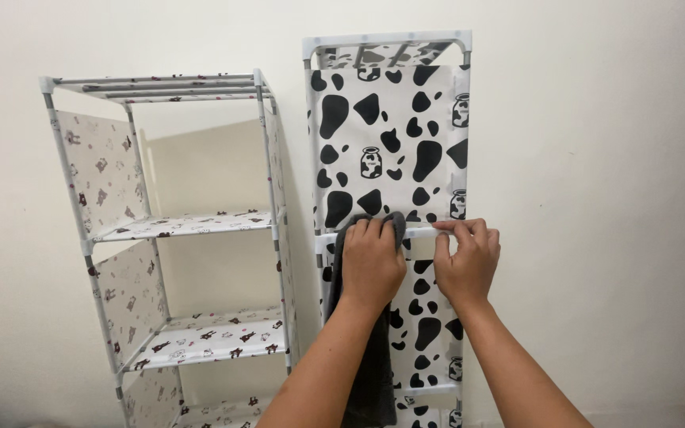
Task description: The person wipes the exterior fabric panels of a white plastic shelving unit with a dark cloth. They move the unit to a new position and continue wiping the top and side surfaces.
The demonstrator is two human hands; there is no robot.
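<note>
Head view. A dark grey cloth [368, 349] is pressed against the white horizontal bar [418, 231] of the cow-patterned fabric rack [390, 143], which stands against the wall [596, 198]. The left hand [370, 261] is closed over the upper end of the cloth, its grip wrapped around cloth and bar together; the remainder of the cloth hangs straight down in front of the rack's lower panel. The right hand [468, 261] is set just beside it on the same bar, the fingertips pinched on the tube (no cloth is held there).

For a clean wipe, the cloth is best kept folded over the top of the bar so that both faces are covered, and pressure is applied evenly along the tube. The frame is light, so it is steadied by the right hand. The hanging tail is kept clear of the lower crossbar.

A second rack [176, 230], with small-print fabric and open shelves, stands to the left, apart from both hands.
</note>
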